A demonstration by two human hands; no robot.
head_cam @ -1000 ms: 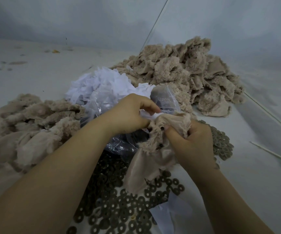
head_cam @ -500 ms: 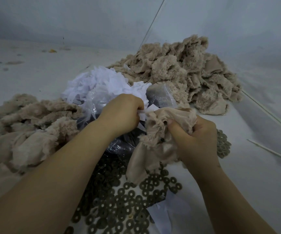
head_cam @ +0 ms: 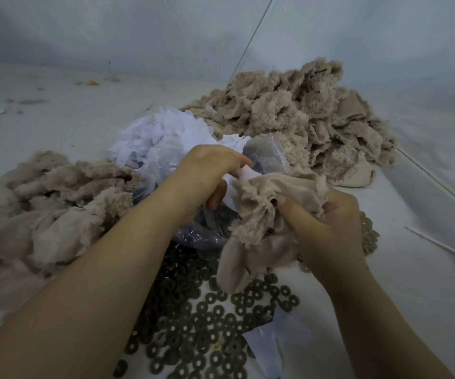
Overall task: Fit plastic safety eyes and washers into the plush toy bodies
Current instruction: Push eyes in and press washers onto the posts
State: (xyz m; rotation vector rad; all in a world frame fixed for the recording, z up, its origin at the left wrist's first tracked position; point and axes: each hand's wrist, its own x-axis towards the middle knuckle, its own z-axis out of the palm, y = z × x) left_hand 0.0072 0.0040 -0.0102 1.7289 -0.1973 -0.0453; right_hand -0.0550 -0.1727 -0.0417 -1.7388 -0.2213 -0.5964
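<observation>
Right hand (head_cam: 327,228) grips beige plush body (head_cam: 264,214); left hand (head_cam: 207,176) pinches white scrap (head_cam: 245,173) at its 10 o'clock. Washers (head_cam: 207,324) scattered at 6 o'clock.

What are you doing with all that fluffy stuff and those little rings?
A person is working on one beige plush toy skin, held up over the table. The right hand grips the bunched fabric, thumb by a small dark spot. The left hand pinches a white scrap at its top edge. Flat dark ring washers lie scattered underneath, with heaps of beige plush skins at left and at back right, and a clear plastic bag between.
</observation>
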